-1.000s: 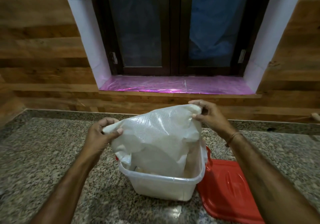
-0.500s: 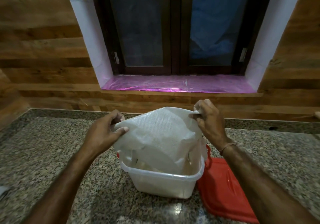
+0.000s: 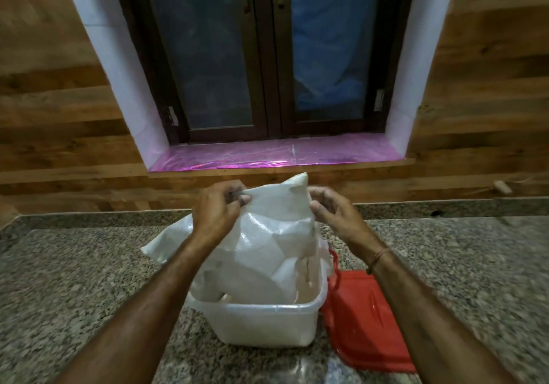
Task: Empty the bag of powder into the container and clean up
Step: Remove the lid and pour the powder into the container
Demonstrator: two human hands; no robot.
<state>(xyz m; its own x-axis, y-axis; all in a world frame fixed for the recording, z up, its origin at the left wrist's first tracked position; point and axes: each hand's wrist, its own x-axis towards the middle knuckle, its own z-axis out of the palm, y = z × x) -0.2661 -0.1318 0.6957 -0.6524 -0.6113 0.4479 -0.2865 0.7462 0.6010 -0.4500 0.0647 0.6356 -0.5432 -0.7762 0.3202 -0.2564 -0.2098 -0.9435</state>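
Above the white plastic container [image 3: 261,324], both hands (left hand [image 3: 218,208], right hand [image 3: 335,214]) pinch the upended woven powder bag [image 3: 267,235], mouth downward.

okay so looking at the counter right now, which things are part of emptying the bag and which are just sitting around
Part of the job: white bag, held by left hand and right hand; white container; red lid, off, beside the container.

Just there: granite counter; pink sheet on the window sill.
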